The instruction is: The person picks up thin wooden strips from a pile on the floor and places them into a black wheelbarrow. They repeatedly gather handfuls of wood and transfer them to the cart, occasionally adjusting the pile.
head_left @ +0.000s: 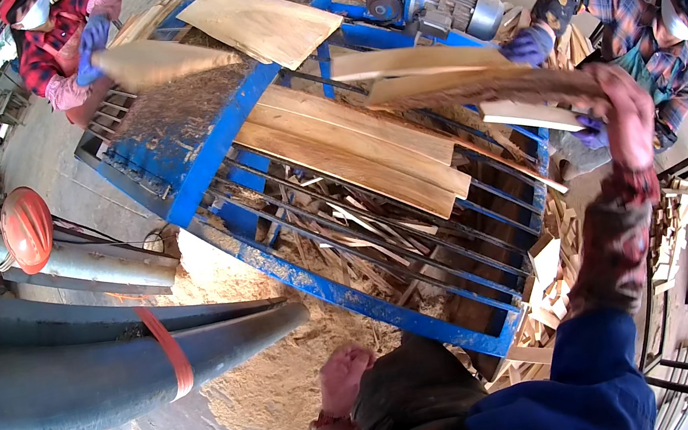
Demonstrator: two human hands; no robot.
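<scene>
My right hand (626, 112), at the end of my raised arm, grips the right end of a rough board (486, 86) with a dark bark edge. The board is held above the right part of a blue machine frame (433, 324) with dark metal bars. Low in the middle, my left hand (345, 379) hangs beside my dark-clad leg, fingers curled into a loose fist with nothing visible in them. Pale planks (351, 146) lie side by side across the bars. A wide board (264, 22) rests at the machine's far side.
At far left a co-worker's purple-gloved hand (93, 48) holds a blurred board (162, 62). Another co-worker's gloved hand (529, 46) is by boards at right. A blue motor (450, 4) sits at the back. Grey pipes (134, 365) stand left; wood offcuts (551, 272) pile right.
</scene>
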